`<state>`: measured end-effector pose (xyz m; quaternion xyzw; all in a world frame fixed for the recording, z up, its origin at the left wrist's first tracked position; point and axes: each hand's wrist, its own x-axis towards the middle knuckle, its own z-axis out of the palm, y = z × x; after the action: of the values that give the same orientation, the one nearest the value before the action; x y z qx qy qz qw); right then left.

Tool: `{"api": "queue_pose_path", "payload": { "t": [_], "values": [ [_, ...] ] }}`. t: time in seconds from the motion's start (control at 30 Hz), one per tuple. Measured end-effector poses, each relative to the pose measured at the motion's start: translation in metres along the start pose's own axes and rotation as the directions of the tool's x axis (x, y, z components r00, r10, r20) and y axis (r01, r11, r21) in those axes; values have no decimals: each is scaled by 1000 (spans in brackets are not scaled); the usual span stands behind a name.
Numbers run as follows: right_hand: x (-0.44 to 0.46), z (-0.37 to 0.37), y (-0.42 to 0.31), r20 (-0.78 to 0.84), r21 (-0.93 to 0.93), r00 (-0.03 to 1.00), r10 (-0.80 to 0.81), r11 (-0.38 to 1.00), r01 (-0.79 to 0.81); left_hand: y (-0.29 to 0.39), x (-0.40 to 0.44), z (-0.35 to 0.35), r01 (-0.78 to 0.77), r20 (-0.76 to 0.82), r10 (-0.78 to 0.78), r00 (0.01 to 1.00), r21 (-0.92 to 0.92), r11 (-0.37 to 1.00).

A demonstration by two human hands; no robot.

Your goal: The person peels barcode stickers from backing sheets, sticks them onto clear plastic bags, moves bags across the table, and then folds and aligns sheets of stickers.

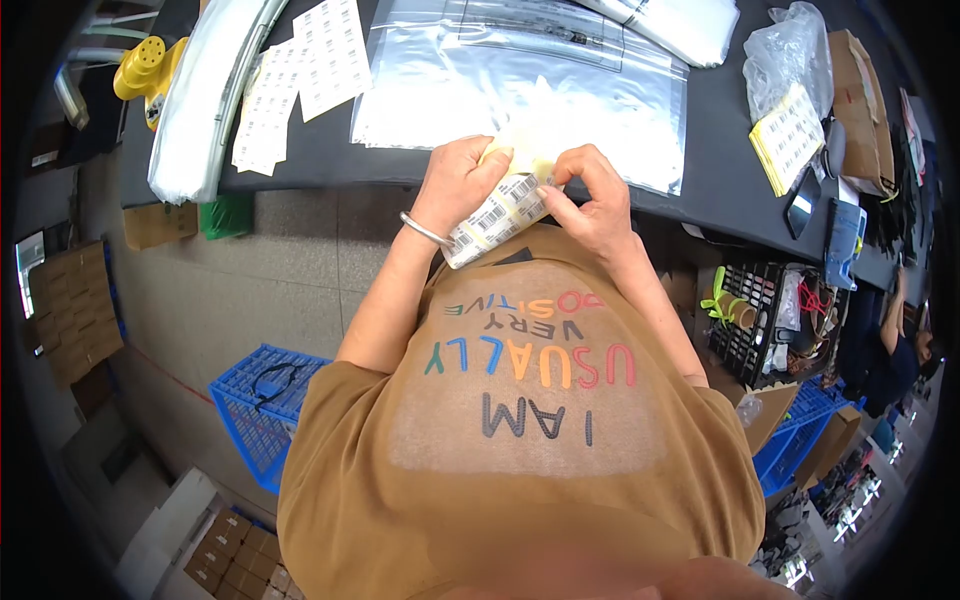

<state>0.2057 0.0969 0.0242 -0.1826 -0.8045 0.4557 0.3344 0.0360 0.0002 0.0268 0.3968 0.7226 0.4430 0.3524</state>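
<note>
My left hand, with a bangle at the wrist, is closed on a sheet of barcode labels that bends over at the table's front edge. On the sheet's right side, my right hand pinches its edge between thumb and fingers. The sheet's pale yellow backing shows between my hands. Just beyond them, clear plastic bags lie flat on the dark table. More label sheets rest to the left of the bags.
Stacked plastic sleeves lie at the table's left, beside a yellow device. At the right are another label stack, a phone and a cardboard box. Below stand a black crate and a blue crate. A person is far right.
</note>
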Motion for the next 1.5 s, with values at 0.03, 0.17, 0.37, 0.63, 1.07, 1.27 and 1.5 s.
{"api": "queue_pose_path", "payload": {
  "t": [0.03,0.17,0.37,0.63,1.07,1.27,1.5],
  "values": [
    [0,2,1,-5,-6,1000,1,1000,-1,-2,1,-1,8,32,-10,999,48,999],
    [1,7,9,46,-229,990,-134,963,141,4,4,1,-11,109,-3,994,134,991],
    [-3,0,1,117,-239,952,-284,922,304,-30,26,-3,106,148,-121,982,105,989],
    [32,-78,53,-421,107,866,270,963,-248,-10,25,11,-137,196,71,978,344,929],
    [76,-96,163,-226,-393,966,127,895,-210,-58,19,41,-516,144,540,829,568,641],
    [73,-93,163,-227,-424,967,114,882,-204,-51,19,41,-518,122,558,821,571,637],
    [72,-88,166,-179,-553,984,4,827,-104,-54,19,41,-523,103,573,813,562,641]
  ]
}}
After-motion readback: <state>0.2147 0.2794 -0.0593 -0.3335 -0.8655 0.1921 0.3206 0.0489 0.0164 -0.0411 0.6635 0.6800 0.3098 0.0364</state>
